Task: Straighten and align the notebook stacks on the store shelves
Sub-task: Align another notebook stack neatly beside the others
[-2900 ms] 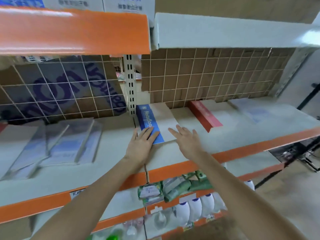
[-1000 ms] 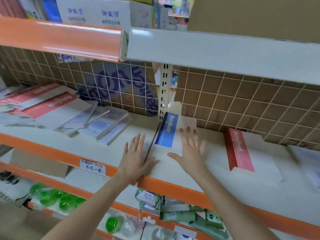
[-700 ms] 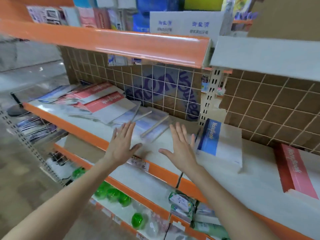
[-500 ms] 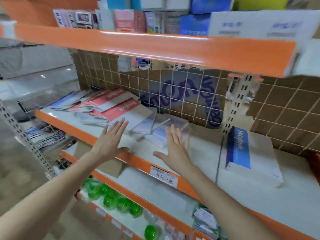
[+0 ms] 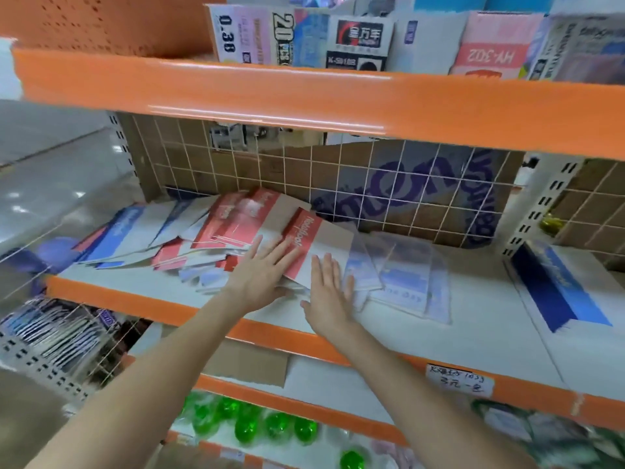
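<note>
A messy heap of red-and-white and blue-and-white notebooks (image 5: 216, 228) sprawls across the left part of the white shelf (image 5: 473, 319). One red-banded notebook (image 5: 324, 245) lies askew on top at the heap's right end. My left hand (image 5: 263, 272) lies flat with straight fingers on its red band. My right hand (image 5: 329, 292) is flat beside it, fingers straight, over the notebook's white part. Clear-wrapped packs (image 5: 402, 275) lie just right of my right hand. A tidy blue-banded notebook stack (image 5: 558, 286) sits at the far right.
A wire grid with cardboard behind (image 5: 389, 198) backs the shelf. The orange upper shelf edge (image 5: 304, 99) hangs overhead with boxed goods (image 5: 358, 42) on it. Below are a handwritten price tag (image 5: 458, 380), green bottles (image 5: 250, 424) and a wire basket of packets (image 5: 64, 333).
The view and both hands have swung left, away from the blue-banded stack. My hands now rest on the red-banded notebook at the messy heap, where before they hovered in front of the shelf.
</note>
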Motion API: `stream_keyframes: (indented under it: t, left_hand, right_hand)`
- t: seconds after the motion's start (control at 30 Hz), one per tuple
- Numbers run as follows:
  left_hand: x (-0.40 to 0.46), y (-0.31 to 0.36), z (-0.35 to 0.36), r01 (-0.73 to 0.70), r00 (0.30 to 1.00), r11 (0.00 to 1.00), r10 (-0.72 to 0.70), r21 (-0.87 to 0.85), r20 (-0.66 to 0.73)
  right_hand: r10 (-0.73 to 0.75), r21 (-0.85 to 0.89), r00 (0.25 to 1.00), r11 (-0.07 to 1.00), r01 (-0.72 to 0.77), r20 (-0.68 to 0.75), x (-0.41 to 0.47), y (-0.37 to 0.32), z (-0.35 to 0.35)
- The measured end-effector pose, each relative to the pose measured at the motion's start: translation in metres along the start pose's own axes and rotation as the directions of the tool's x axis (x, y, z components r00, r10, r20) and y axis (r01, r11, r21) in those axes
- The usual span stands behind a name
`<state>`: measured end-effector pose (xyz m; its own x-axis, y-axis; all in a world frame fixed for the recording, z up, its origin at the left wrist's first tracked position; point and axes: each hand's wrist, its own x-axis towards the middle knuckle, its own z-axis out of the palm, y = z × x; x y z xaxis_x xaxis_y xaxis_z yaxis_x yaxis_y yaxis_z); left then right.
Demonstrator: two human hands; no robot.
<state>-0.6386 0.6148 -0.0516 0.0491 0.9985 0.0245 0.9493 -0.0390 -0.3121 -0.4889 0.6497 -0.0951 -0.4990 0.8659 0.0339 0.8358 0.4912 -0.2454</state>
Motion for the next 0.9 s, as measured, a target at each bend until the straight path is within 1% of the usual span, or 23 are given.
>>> stream_keyframes:
  t: [0.07,0.17,0.27,0.37,0.5,0.53,0.6,0.7,0.77,0.83,0.9]
  left_hand:
    - [0.004,-0.003,0.004,-0.019,1.0,1.0,0.018,-0.023,-0.018]
    - [0.004,-0.002,0.006,-0.023,0.999,1.0,0.022,-0.013,-0.033]
    - [0.002,0.001,0.003,-0.005,1.0,1.0,0.005,0.005,-0.024]
    - [0.002,0.007,-0.006,-0.033,0.999,0.998,0.034,0.047,-0.034]
    - [0.006,0.019,-0.018,-0.091,0.993,0.994,0.096,0.068,-0.074]
    - [0.008,0.023,-0.02,-0.098,0.99,0.994,0.102,0.044,-0.097]
    - [0.011,0.032,-0.026,-0.119,0.974,0.992,0.109,-0.039,-0.198]
    - [0.013,0.06,-0.041,-0.176,0.926,0.968,0.101,-0.179,-0.364]
    - [0.018,0.087,-0.051,-0.219,0.891,0.936,0.077,-0.275,-0.447]
    - [0.024,0.118,-0.064,-0.274,0.872,0.896,0.078,-0.351,-0.483]
    - [0.031,0.152,-0.078,-0.322,0.854,0.875,0.103,-0.361,-0.51]
  right_hand:
    - [0.028,-0.056,1.0,0.998,-0.029,-0.009,0.002,0.0,0.003]
    - [0.039,-0.115,0.999,0.993,-0.038,0.008,0.002,0.001,0.003]
    - [0.009,-0.146,1.0,0.989,-0.005,0.026,-0.001,0.004,-0.003]
    - [-0.042,-0.189,0.999,0.981,0.047,0.03,-0.005,0.007,-0.018]
    - [-0.073,-0.203,0.995,0.977,0.058,-0.067,-0.014,0.014,-0.046]
    - [-0.08,-0.204,0.992,0.977,0.058,-0.098,-0.018,0.018,-0.053]
    - [-0.09,-0.201,0.982,0.978,0.055,-0.169,-0.028,0.029,-0.069]
    - [-0.073,-0.215,0.966,0.976,0.019,-0.249,-0.047,0.051,-0.089]
    - [-0.059,-0.234,0.954,0.972,-0.012,-0.294,-0.061,0.072,-0.101]
    - [-0.025,-0.24,0.95,0.969,-0.052,-0.31,-0.078,0.098,-0.113]
    - [0.034,-0.228,0.951,0.968,-0.108,-0.308,-0.098,0.127,-0.123]
